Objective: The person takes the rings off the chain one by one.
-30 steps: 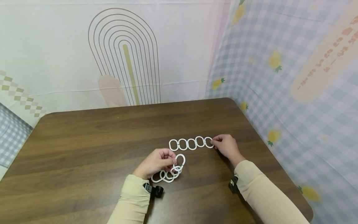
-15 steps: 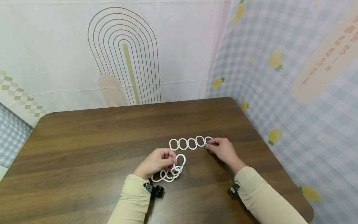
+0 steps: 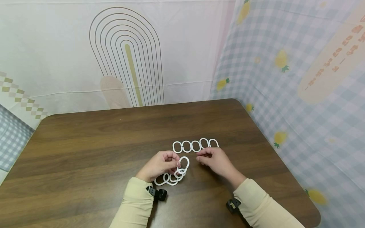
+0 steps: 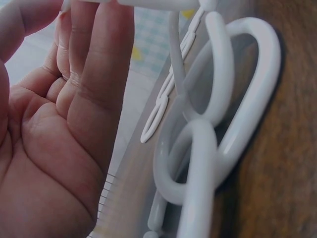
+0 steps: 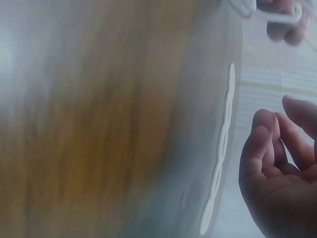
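Note:
My left hand (image 3: 159, 166) pinches a white oval plastic chain link (image 3: 188, 163) between thumb and fingers, raised on its edge. From it hangs a short chain of linked ovals (image 3: 170, 184), bunched below the fingers; the left wrist view shows these interlocked links (image 4: 200, 168) large beside the palm. Beyond both hands, several separate-looking links lie side by side in a row (image 3: 182, 147). My right hand (image 3: 215, 162) is just in front of that row, fingers bent loosely, thumb apart from the index finger (image 5: 262, 121), nothing between them.
Everything lies on a brown wooden table (image 3: 114, 136) with rounded corners. A white patterned cloth (image 3: 188, 47) hangs behind it, and a checked cloth (image 3: 265, 79) hangs along the right side. Black cameras (image 3: 162, 194) are strapped to both wrists.
My right hand has moved left along the row, from the rightmost link toward the left hand, uncovering that link. The left hand and its chain have stayed in place.

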Available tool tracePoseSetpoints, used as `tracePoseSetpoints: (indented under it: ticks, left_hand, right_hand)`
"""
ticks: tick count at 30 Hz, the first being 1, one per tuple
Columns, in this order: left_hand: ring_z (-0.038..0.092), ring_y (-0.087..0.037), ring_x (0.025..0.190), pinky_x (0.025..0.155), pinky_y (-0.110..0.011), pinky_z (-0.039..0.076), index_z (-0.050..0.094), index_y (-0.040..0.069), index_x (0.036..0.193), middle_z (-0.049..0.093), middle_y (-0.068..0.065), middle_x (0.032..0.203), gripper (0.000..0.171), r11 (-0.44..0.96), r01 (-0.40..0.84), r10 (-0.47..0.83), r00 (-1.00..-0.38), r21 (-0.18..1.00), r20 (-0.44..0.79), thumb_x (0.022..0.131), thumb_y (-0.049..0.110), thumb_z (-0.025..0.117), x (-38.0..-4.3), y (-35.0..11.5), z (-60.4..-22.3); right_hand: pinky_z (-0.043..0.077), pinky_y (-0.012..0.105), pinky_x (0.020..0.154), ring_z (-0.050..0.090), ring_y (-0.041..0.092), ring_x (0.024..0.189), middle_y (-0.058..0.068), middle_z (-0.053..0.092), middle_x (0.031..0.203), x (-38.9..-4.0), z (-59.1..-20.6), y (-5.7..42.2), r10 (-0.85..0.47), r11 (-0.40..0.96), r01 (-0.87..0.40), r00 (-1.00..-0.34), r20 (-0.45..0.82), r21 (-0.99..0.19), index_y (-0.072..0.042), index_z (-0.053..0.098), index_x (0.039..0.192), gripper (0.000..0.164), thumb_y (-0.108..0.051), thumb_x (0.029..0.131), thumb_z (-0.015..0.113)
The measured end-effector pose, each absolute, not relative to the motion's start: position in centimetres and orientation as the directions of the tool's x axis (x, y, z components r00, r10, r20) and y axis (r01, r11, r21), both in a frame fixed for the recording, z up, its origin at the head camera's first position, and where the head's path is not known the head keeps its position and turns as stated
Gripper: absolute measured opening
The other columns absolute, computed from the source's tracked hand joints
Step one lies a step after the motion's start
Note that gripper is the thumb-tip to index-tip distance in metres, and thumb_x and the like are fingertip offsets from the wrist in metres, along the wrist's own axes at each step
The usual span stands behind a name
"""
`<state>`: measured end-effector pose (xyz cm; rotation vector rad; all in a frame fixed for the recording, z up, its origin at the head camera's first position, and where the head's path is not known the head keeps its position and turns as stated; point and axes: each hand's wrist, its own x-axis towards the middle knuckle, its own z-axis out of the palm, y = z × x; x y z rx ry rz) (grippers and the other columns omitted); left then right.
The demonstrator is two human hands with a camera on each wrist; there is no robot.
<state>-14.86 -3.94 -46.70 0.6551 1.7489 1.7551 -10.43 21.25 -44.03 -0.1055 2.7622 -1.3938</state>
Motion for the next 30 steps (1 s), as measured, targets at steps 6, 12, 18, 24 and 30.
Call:
tracePoseSetpoints:
  ticks: [6,12,18,24,30]
  left_hand:
    - [0.064,-0.011,0.067,0.064,-0.029,0.058,0.058,-0.017,0.102,0.065,0.0,0.075,0.019,0.017,-0.069,0.697,-0.714,0.997,-0.062,0.094,0.0,0.062,-14.8,-3.9,-46.6]
    - [0.063,-0.011,0.067,0.064,-0.027,0.057,0.059,-0.016,0.101,0.065,0.0,0.076,0.019,0.009,-0.063,0.697,-0.716,0.998,-0.051,0.094,0.001,0.064,-14.8,-3.9,-46.6]
    - [0.063,-0.011,0.068,0.064,-0.027,0.057,0.059,-0.016,0.101,0.066,0.001,0.077,0.02,0.0,-0.061,0.702,-0.711,0.998,-0.043,0.093,0.001,0.064,-14.8,-3.9,-46.6]
    - [0.064,-0.011,0.069,0.064,-0.026,0.057,0.057,-0.017,0.103,0.065,0.001,0.078,0.022,0.001,-0.071,0.699,-0.714,0.997,-0.052,0.093,0.001,0.064,-14.8,-3.9,-46.7]
    - [0.064,-0.01,0.071,0.066,-0.026,0.057,0.055,-0.019,0.107,0.065,0.0,0.079,0.027,0.0,-0.09,0.691,-0.72,0.996,-0.065,0.092,0.002,0.063,-14.8,-3.9,-46.7]
  right_hand:
    - [0.052,0.024,0.066,0.062,0.008,0.07,-0.003,0.071,0.081,-9.5,-44.0,19.7,-0.167,0.583,-0.101,-0.986,0.002,-0.806,-0.006,0.077,0.096,0.01,-0.011,0.088,0.076]
    - [0.051,0.021,0.066,0.06,0.005,0.073,-0.005,0.071,0.081,-8.9,-44.2,18.5,-0.234,0.567,-0.145,-0.972,0.01,-0.811,-0.01,0.078,0.091,0.006,-0.012,0.086,0.078]
    - [0.05,0.02,0.065,0.059,0.005,0.071,-0.005,0.07,0.078,-8.5,-44.5,17.6,-0.29,0.534,-0.166,-0.957,0.005,-0.829,-0.009,0.076,0.087,0.005,-0.013,0.085,0.08]
    - [0.049,0.022,0.065,0.058,0.004,0.07,-0.007,0.069,0.075,-8.2,-44.8,17.2,-0.289,0.546,-0.185,-0.957,0.024,-0.817,-0.011,0.076,0.083,0.004,-0.013,0.085,0.08]
    - [0.047,0.02,0.061,0.055,0.003,0.065,-0.008,0.064,0.07,-8.0,-44.7,17.0,-0.289,0.517,-0.18,-0.957,0.028,-0.837,-0.009,0.074,0.079,0.008,-0.011,0.086,0.078]
